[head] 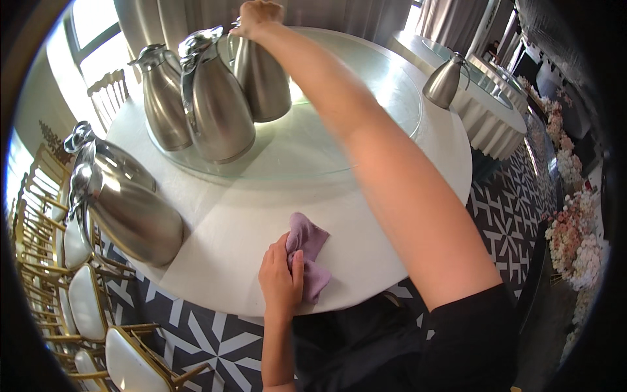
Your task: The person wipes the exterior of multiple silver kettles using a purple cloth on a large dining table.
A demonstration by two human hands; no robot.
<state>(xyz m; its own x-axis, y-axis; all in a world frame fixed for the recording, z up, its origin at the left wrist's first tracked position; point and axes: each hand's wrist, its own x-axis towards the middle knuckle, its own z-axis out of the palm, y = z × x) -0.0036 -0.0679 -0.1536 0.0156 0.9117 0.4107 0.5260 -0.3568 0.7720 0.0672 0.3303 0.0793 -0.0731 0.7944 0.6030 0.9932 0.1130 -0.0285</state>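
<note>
My left hand (281, 274) rests near the front edge of a round white table (220, 201), with a crumpled purple cloth (309, 240) in its grip. Stretched far across the table, my right hand (259, 18) is closed over the top of a stainless steel vacuum jug (263, 81) and covers most of its lid. That jug is upright over the glass turntable (313, 147); whether its base touches the glass is unclear. Two similar jugs, a nearer one (220, 108) and one behind it (165, 100), stand beside it on the turntable.
Two more steel jugs, one in front (139, 220) of the other (122, 164), stand at the table's left edge. Another jug (445, 81) is at the right edge. Gold chairs (132, 360) crowd the lower left. Further tables (494, 130) and flowers (570, 220) lie to the right.
</note>
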